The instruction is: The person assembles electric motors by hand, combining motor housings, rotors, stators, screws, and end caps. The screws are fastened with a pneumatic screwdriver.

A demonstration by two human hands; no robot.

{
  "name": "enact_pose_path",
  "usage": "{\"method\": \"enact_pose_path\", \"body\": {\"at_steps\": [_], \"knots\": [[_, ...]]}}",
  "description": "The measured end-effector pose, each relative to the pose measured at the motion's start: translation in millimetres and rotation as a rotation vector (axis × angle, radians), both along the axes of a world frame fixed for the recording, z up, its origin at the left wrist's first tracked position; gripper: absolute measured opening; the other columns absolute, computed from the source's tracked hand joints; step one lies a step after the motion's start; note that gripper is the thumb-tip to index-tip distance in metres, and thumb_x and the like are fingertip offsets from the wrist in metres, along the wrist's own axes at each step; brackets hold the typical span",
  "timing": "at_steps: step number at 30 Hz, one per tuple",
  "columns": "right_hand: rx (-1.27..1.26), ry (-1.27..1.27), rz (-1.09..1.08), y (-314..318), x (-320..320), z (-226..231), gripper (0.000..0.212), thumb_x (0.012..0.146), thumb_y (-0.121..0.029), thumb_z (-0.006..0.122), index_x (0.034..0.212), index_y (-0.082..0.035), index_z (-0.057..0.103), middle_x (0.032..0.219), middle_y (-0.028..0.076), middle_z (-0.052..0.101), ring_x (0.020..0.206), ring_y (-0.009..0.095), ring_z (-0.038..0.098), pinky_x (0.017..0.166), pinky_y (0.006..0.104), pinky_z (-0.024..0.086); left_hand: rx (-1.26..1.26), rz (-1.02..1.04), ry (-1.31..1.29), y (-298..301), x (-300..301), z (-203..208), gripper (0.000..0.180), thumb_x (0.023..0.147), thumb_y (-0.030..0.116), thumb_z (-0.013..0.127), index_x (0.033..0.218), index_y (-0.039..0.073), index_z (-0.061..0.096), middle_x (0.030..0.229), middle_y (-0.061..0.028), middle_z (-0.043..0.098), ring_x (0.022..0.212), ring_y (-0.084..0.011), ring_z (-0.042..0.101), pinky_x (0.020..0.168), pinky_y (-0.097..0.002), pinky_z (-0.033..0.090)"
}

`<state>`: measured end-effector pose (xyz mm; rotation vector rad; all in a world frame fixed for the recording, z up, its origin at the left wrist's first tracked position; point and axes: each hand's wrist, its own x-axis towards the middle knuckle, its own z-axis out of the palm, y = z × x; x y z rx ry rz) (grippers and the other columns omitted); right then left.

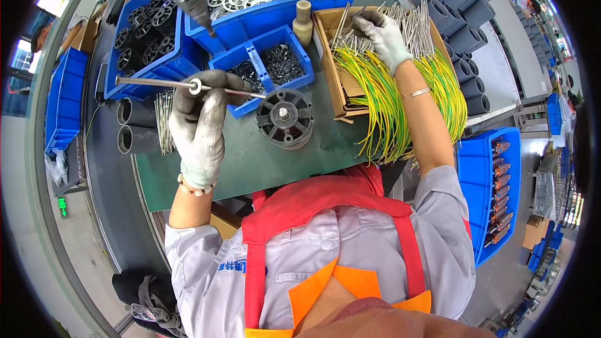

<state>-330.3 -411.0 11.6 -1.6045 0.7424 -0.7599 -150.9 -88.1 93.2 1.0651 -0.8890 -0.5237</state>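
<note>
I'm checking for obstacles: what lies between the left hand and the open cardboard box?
The head view shows the tip of the held rod, part of the small blue divided bin and the round black part.

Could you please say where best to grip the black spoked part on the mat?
Probably around the outer wall of the black spoked part, from the near right: it sits spoked face up, the blue tray beyond and left hand leftward.

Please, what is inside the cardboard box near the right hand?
Inside the cardboard box are many thin metal rods and yellow-green wires, which spill over its near edge. The right hand covers some rods; whatever lies beneath the pile is hidden.
</note>
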Motion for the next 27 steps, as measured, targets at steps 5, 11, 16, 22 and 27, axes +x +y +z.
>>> {"method": "enact_pose_path", "body": {"at_steps": [5, 11, 16, 22, 27], "knots": [[0.075, -0.198, 0.061, 69.4, -14.2, 82.8, 0.029, 0.096, -0.022, 0.062, 0.110, 0.003, 0.064, 0.096, 0.006, 0.067, 0.078, 0.009, 0.059, 0.069, 0.0248, 0.050, 0.112, -0.001, 0.044, -10.1, -5.8, 7.1, 0.018, 0.100, 0.004, 0.051, 0.116, -0.001, 0.057, 0.103, -0.0110, 0.067, 0.092, -0.0156, 0.066, 0.084, -0.0299, 0.054], [-0.257, -0.026, 0.362, 112.8, -69.6, 144.3, 0.022, 0.092, -0.010, 0.060, 0.109, 0.002, 0.066, 0.091, 0.006, 0.066, 0.077, 0.008, 0.058, 0.070, 0.0232, 0.047, 0.127, -0.114, 0.011, -16.7, -2.3, 10.1, 0.022, 0.099, 0.009, 0.054, 0.118, -0.002, 0.057, 0.103, -0.0102, 0.066, 0.095, -0.0138, 0.063, 0.087, -0.0278, 0.052], [-0.303, 0.162, 0.282, 132.8, -67.7, 149.8, 0.025, 0.085, 0.004, 0.062, 0.110, 0.002, 0.065, 0.094, 0.004, 0.067, 0.081, 0.008, 0.060, 0.075, 0.0240, 0.049, 0.155, -0.127, -0.036, -20.1, -4.7, 6.1, 0.019, 0.099, 0.006, 0.051, 0.116, -0.002, 0.056, 0.102, -0.0126, 0.066, 0.093, -0.0175, 0.065, 0.085, -0.0320, 0.054], [-0.742, 0.304, 0.716, 132.6, -56.6, 177.4, 0.022, 0.077, -0.001, 0.071, 0.099, -0.003, 0.071, 0.086, 0.008, 0.069, 0.073, 0.020, 0.066, 0.066, 0.0316, 0.052, 0.323, -0.137, -0.594, -26.0, 3.8, 29.9, 0.016, 0.097, 0.003, 0.054, 0.110, -0.004, 0.061, 0.098, -0.0089, 0.067, 0.092, -0.0130, 0.064, 0.083, -0.0279, 0.052], [-0.737, 0.462, 0.762, 143.0, -48.1, 188.3, 0.020, 0.076, -0.009, 0.072, 0.096, -0.005, 0.072, 0.079, 0.011, 0.064, 0.072, 0.028, 0.065, 0.064, 0.0355, 0.052, 0.066, -0.203, -0.857, -29.3, 15.6, 7.2, 0.035, 0.084, 0.015, 0.072, 0.113, -0.003, 0.062, 0.115, -0.0179, 0.063, 0.103, -0.0317, 0.064, 0.089, -0.0374, 0.051]]}}
